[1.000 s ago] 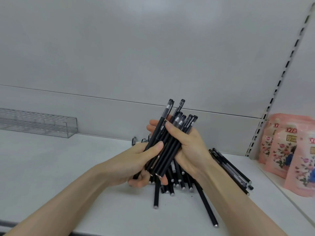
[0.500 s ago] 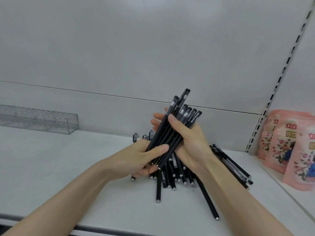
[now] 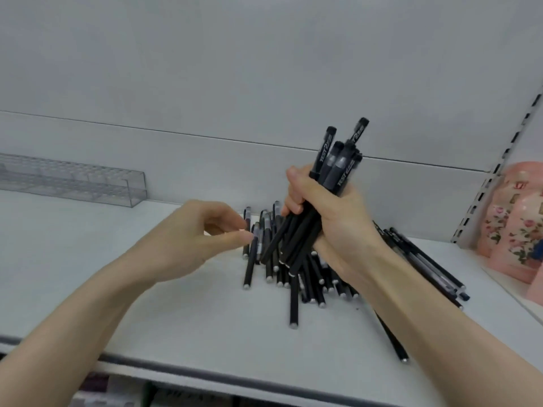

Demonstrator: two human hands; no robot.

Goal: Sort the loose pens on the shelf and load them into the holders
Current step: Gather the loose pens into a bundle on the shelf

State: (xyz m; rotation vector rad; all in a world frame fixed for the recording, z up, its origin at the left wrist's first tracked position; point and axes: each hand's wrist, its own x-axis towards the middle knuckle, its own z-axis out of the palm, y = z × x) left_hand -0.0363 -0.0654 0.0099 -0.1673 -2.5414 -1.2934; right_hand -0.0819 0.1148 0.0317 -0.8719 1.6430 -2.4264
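Gripping hand: right hand, fingers and thumb curled tight round a bundle of pens.
Bundle: black barrels, capped ends uppermost, tilted slightly to the right; lower ends hang just above the pile.
Free hand: left hand, to the left of the bundle and apart from it, fingers loosely curled.
Left fingertips: thumb and forefinger tips drawn near together at the cap end of the leftmost pen; whether they pinch it cannot be told.
Loose pens: heaped on the shelf beneath and behind the right hand, silver-tipped ends mostly toward the front edge; a few more lie to the right of the right wrist.
Holder: clear, gridded, at the back left of the shelf against the wall, well apart from the pile.
Other stock: pink floral pouches standing at the far right.
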